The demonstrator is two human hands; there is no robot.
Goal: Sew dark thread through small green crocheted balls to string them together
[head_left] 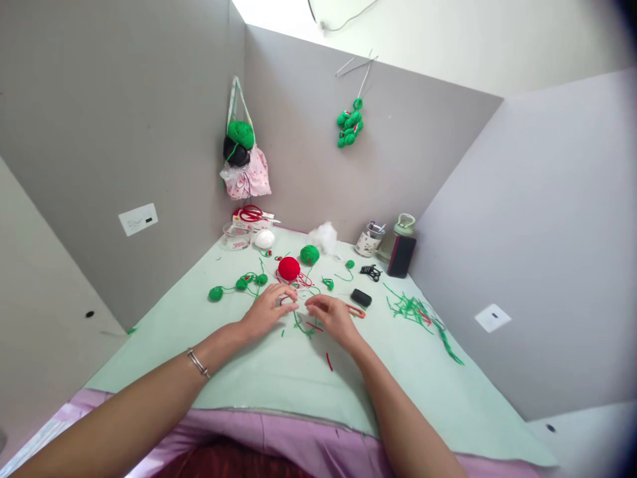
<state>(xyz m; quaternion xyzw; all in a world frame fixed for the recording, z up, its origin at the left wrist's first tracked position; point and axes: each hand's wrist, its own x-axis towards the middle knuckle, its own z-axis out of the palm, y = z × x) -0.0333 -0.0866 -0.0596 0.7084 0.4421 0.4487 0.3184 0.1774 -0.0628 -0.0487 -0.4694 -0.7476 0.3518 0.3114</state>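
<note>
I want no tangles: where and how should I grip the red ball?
The red ball is probably best gripped by its upper sides, from above: it is round, loose red strands lie by its base, and a larger green ball sits close on the right.

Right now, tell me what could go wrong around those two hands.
The thin green yarn strand by the left hand and right hand might tangle with the short red yarn scraps. The round red yarn ball, with loose red strands around it, could roll if one snags. The upright black rectangular device in front of the pale green bottle might topple if bumped.
</note>
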